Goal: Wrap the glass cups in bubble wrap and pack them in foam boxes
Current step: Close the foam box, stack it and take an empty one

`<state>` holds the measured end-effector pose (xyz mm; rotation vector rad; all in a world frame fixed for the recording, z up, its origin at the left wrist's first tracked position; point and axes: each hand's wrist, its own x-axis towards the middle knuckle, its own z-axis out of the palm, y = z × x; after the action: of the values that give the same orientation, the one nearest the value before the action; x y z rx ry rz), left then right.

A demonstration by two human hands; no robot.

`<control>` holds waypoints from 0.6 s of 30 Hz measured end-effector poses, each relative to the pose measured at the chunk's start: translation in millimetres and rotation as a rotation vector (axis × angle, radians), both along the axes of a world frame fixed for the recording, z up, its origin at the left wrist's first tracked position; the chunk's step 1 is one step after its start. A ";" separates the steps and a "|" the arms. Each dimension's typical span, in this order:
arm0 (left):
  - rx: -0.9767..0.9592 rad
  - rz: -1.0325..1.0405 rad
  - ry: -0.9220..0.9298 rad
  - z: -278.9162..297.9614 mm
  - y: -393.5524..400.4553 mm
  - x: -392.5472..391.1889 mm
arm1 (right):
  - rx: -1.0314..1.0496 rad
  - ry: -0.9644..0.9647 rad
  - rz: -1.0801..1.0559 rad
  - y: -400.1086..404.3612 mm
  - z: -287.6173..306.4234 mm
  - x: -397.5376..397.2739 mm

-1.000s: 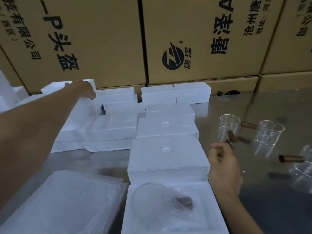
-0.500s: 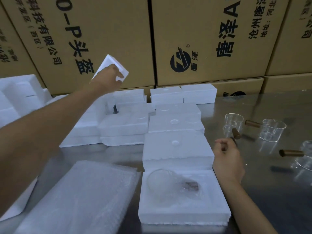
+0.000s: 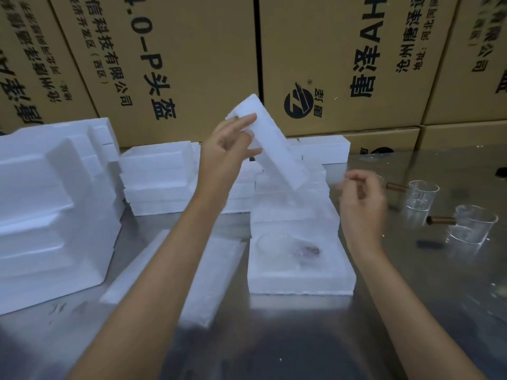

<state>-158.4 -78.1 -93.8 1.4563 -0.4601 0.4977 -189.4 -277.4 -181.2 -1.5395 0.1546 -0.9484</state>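
My left hand (image 3: 230,149) held a white rectangular foam lid (image 3: 270,144) in the air, tilted steeply, its upper end toward the cardboard wall and its lower end slanting down to the right. My fingers lay across its near face with the thumb at its edge, so the slab was pinched between them. Its lower corner hung above the closed white foam boxes (image 3: 290,212) stacked in the middle of the table.

My right hand (image 3: 362,204) hovered blurred just right of those boxes, fingers loosely curled, gripping nothing that I could see.

Nearest me sat an open white foam box base (image 3: 299,275) on the shiny metal table (image 3: 411,311). In its hollow lay a glass cup wrapped in clear bubble wrap (image 3: 288,246), its dark handle showing through the film on the right.

To the right of my right hand stood bare clear glass cups with brown wooden handles (image 3: 421,194), one further back and another (image 3: 472,227) nearer. A flat stack of bubble wrap sheets (image 3: 208,283) lay partly under my left forearm. A large moulded white foam block (image 3: 52,209) stood at the far left, more flat white foam boxes (image 3: 159,179) behind it, and brown printed cardboard cartons (image 3: 192,64) lined the back.
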 end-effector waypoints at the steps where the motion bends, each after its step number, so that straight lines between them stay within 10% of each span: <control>1: -0.125 -0.064 0.040 -4.5 -0.8 -13.2 | 0.030 -0.008 0.067 7.2 4.4 -9.0; 9: -0.424 -0.268 0.245 -49.3 -5.7 -79.5 | 0.494 0.215 0.463 15.7 8.6 -57.1; 18: -0.086 0.188 0.501 -95.1 11.7 -84.8 | 0.172 0.230 0.234 -2.1 -17.4 -76.7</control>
<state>-243.2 -66.4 -188.8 1.4847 0.0955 0.2796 -266.1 -279.6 -198.6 -1.4669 0.2085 -0.5585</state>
